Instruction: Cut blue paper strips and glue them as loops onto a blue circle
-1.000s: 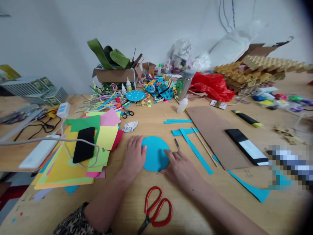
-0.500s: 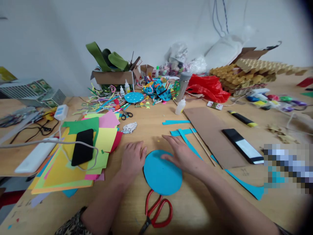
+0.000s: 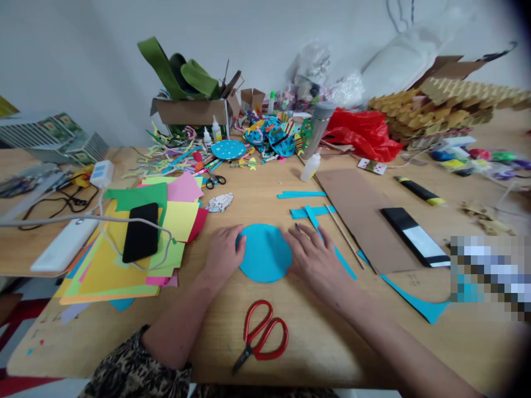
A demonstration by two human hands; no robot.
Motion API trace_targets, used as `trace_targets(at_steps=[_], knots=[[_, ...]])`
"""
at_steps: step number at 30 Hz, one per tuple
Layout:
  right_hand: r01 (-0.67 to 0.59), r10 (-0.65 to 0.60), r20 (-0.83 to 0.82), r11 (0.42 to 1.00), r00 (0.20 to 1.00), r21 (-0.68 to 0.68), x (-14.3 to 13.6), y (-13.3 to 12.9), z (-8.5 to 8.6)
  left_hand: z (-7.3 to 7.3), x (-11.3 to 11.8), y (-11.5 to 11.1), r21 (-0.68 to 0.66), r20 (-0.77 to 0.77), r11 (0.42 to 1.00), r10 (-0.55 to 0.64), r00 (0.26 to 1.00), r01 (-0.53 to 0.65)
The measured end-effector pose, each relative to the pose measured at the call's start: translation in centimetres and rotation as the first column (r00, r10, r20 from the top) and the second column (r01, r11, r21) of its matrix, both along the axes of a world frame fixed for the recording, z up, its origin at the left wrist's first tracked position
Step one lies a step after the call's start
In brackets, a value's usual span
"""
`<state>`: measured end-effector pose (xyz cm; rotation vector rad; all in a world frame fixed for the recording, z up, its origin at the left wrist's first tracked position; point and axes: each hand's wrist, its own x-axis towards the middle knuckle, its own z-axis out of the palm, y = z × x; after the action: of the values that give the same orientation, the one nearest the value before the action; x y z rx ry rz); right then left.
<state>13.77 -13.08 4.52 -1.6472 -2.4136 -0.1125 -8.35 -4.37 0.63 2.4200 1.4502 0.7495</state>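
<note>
A blue paper disc (image 3: 266,253) lies flat on the wooden table, between my two hands. My left hand (image 3: 224,249) rests at the disc's left edge, its thumb touching the rim and its fingers close together. At the right edge is my right hand (image 3: 311,257), palm down with the fingers apart and the thumb side by the rim. Red-handled scissors (image 3: 265,337) lie on the table nearer to me, below the disc. Blue paper strips (image 3: 319,211) are spread beyond and to the right of my right hand.
Coloured paper sheets (image 3: 112,254) with a black phone (image 3: 141,232) lie at the left. On the right are a cardboard piece (image 3: 365,221) and another phone (image 3: 415,237). A glue bottle (image 3: 310,168) stands beyond the disc, before a craft pile (image 3: 274,135).
The disc has moved away from the red scissors and is now uncovered. My right hand has shifted from over the disc to its right edge, and the view has tilted down.
</note>
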Motion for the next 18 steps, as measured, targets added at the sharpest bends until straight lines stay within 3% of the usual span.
trace_targets(at_steps=[2, 4, 5, 8, 12, 16, 18], knots=[[-0.216, 0.211, -0.068, 0.973, 0.975, -0.079, -1.7, -1.4, 1.0, 0.0, -0.1, 0.2, -0.001, -0.05, 0.999, 0.045, 0.998, -0.045], [-0.493, 0.487, -0.074, 0.856, 0.87, -0.155, -3.5, -3.4, 1.1, 0.0, -0.1, 0.2, 0.014, -0.072, 0.998, 0.061, 0.996, -0.06], [-0.537, 0.539, -0.044, 0.823, 0.841, -0.187, -4.3, -4.4, 0.8, 0.0, -0.1, 0.2, 0.025, -0.073, 0.998, 0.065, 0.995, -0.063], [-0.547, 0.557, 0.031, 0.822, 0.83, -0.158, -5.8, -6.4, -0.6, -0.1, -0.1, 0.1, 0.042, -0.053, 0.998, 0.055, 0.997, -0.053], [-0.504, 0.517, 0.067, 0.851, 0.853, -0.146, -6.0, -7.2, -2.1, -0.3, 0.0, 0.1, 0.043, -0.029, 0.999, 0.011, 1.0, -0.01], [-0.479, 0.488, 0.042, 0.867, 0.872, -0.138, -6.1, -7.8, -2.5, -0.5, 0.1, 0.1, 0.037, 0.02, 0.998, -0.056, 0.998, 0.055], [-0.411, 0.408, -0.049, 0.907, 0.911, -0.095, -5.8, -7.9, -2.3, -0.7, 0.1, 0.2, 0.032, 0.032, 0.997, -0.073, 0.997, 0.072]])
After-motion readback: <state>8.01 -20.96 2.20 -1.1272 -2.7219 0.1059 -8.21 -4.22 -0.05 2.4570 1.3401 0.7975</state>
